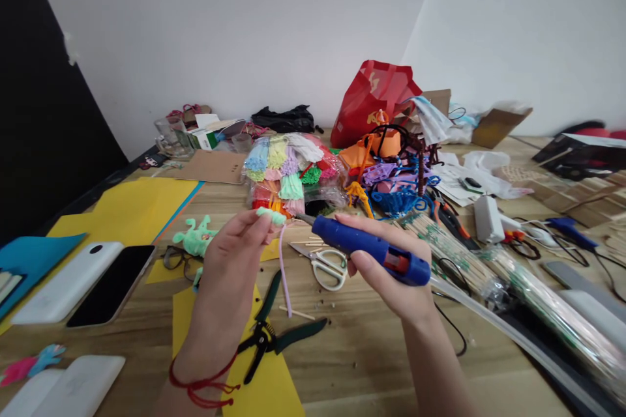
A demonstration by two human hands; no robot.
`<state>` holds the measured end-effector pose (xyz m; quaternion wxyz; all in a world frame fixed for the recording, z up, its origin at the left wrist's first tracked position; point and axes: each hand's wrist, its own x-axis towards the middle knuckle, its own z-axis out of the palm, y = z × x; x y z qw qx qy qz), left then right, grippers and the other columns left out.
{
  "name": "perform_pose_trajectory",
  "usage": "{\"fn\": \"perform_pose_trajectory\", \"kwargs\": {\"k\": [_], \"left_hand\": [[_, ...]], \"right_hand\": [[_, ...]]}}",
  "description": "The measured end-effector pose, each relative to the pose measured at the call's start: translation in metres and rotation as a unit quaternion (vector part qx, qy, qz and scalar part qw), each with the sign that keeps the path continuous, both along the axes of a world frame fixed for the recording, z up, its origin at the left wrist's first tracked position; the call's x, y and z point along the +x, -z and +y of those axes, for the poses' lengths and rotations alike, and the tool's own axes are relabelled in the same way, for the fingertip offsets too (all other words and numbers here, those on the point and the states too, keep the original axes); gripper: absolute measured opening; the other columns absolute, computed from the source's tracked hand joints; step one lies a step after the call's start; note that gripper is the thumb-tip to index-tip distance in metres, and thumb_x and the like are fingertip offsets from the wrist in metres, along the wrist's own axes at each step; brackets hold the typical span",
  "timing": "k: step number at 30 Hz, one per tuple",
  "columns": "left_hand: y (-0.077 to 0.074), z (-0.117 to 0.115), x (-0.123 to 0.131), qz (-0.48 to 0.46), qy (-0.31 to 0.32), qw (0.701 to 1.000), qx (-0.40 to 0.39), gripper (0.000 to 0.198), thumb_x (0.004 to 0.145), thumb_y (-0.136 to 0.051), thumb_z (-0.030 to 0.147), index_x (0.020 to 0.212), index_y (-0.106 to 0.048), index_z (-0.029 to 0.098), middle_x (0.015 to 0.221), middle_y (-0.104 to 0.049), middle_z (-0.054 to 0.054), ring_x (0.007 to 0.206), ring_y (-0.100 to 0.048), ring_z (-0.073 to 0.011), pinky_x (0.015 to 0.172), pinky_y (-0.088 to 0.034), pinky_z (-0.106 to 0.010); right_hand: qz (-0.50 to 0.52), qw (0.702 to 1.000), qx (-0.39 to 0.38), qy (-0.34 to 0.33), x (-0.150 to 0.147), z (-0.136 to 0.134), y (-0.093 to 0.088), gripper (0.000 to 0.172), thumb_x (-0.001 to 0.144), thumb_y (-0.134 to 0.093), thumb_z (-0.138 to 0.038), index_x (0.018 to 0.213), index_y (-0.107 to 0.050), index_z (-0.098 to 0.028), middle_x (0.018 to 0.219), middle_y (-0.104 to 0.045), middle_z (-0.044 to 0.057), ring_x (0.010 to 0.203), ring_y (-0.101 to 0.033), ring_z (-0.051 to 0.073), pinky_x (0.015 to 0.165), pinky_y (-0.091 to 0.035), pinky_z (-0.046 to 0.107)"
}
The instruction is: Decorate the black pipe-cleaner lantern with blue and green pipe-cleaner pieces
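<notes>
My left hand (229, 260) is raised over the wooden table (372, 365) and pinches a small mint-green pipe-cleaner piece (270, 215) with a lilac stem (284, 273) hanging down from it. My right hand (386, 267) is wrapped around a blue hot glue gun (372, 249). Its metal nozzle points left and nearly touches the green piece. A clear glue stick (489, 319) trails from the back of the gun to the lower right.
Green-handled pliers (274, 332) lie on yellow paper (264, 371) below my hands, and white scissors (325, 266) lie behind them. A phone (112, 283), a white case (68, 281), bagged pipe cleaners (288, 169), wrapped stick bundles (513, 287) and a red bag (372, 101) crowd the table.
</notes>
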<state>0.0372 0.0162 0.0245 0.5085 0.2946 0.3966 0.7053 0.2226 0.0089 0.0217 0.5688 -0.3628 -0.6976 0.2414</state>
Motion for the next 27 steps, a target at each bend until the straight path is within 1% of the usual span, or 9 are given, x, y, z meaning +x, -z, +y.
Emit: {"fn": "perform_pose_trajectory", "kwargs": {"k": [4,8,10,13,16,19,22,24,27], "left_hand": [[0.000,0.000,-0.002,0.002,0.010,1.000,0.003,0.014,0.071,-0.087,0.029,0.074,-0.074,0.023,0.070,-0.068,0.004,0.067,-0.060,-0.0083,0.065,-0.051,-0.016],[0.003,0.002,-0.004,0.001,0.024,1.000,-0.009,0.017,0.069,-0.089,0.031,0.073,-0.074,0.022,0.070,-0.068,0.004,0.068,-0.059,-0.0071,0.065,-0.050,-0.015],[0.004,0.003,-0.005,0.003,0.025,1.000,-0.008,0.017,0.069,-0.088,0.031,0.073,-0.074,0.022,0.071,-0.068,0.004,0.069,-0.059,-0.0074,0.066,-0.050,-0.015],[0.005,0.005,-0.006,0.011,0.024,1.000,0.001,0.015,0.072,-0.086,0.031,0.073,-0.074,0.022,0.072,-0.067,0.003,0.070,-0.059,-0.0087,0.068,-0.051,-0.017],[0.006,0.009,-0.011,0.031,0.035,0.999,0.010,0.016,0.076,-0.082,0.032,0.071,-0.072,0.021,0.069,-0.063,0.003,0.068,-0.056,-0.0100,0.066,-0.050,-0.019],[0.008,0.013,-0.018,0.040,0.044,0.998,0.021,0.022,0.078,-0.081,0.034,0.067,-0.068,0.021,0.066,-0.059,0.003,0.065,-0.053,-0.0104,0.063,-0.048,-0.020],[0.008,0.016,-0.027,0.031,0.024,0.999,0.022,0.022,0.075,-0.084,0.035,0.069,-0.068,0.021,0.069,-0.061,0.003,0.068,-0.054,-0.0103,0.066,-0.049,-0.019],[0.007,0.017,-0.033,0.024,0.011,0.999,0.017,0.021,0.073,-0.085,0.034,0.071,-0.068,0.022,0.073,-0.063,0.003,0.072,-0.056,-0.0105,0.068,-0.049,-0.019],[0.005,0.018,-0.042,0.024,0.012,0.999,0.020,0.025,0.073,-0.085,0.034,0.067,-0.065,0.021,0.073,-0.062,0.003,0.074,-0.055,-0.0107,0.067,-0.048,-0.020]], "right_hand": [[-0.011,1.000,-0.009,0.009,-0.002,-0.001,-0.001,0.028,0.083,-0.075,-0.029,0.110,-0.077,-0.023,0.080,-0.081,0.003,0.051,-0.067,0.014,0.048,-0.054,0.025],[-0.020,1.000,-0.023,0.008,-0.004,-0.002,-0.002,0.030,0.083,-0.074,-0.031,0.112,-0.076,-0.022,0.092,-0.082,0.005,0.063,-0.073,0.016,0.050,-0.055,0.023],[-0.023,0.999,-0.024,0.010,-0.005,-0.001,-0.002,0.030,0.083,-0.074,-0.031,0.112,-0.076,-0.023,0.098,-0.082,0.005,0.075,-0.077,0.017,0.059,-0.059,0.023],[-0.042,0.998,-0.034,0.018,-0.006,0.002,0.000,0.030,0.084,-0.074,-0.031,0.113,-0.074,-0.023,0.106,-0.081,0.005,0.091,-0.077,0.019,0.080,-0.061,0.026],[-0.122,0.990,-0.061,0.022,-0.003,0.011,0.008,0.040,0.087,-0.070,-0.033,0.126,-0.067,-0.023,0.118,-0.077,0.008,0.102,-0.075,0.022,0.089,-0.059,0.033],[-0.258,0.962,-0.087,0.013,0.006,0.024,0.021,0.055,0.093,-0.061,-0.029,0.146,-0.048,-0.022,0.132,-0.068,0.014,0.116,-0.068,0.026,0.097,-0.054,0.041],[-0.385,0.912,-0.142,0.014,0.020,0.037,0.041,0.065,0.090,-0.052,-0.012,0.152,-0.034,-0.016,0.140,-0.060,0.018,0.127,-0.059,0.024,0.105,-0.047,0.038],[-0.444,0.877,-0.183,0.032,0.030,0.043,0.058,0.071,0.084,-0.048,-0.001,0.152,-0.034,-0.017,0.135,-0.060,0.017,0.125,-0.058,0.023,0.102,-0.047,0.034],[-0.474,0.852,-0.214,0.067,0.046,0.047,0.084,0.077,0.077,-0.041,0.008,0.150,-0.038,-0.017,0.125,-0.062,0.017,0.119,-0.059,0.024,0.098,-0.046,0.036]]}}
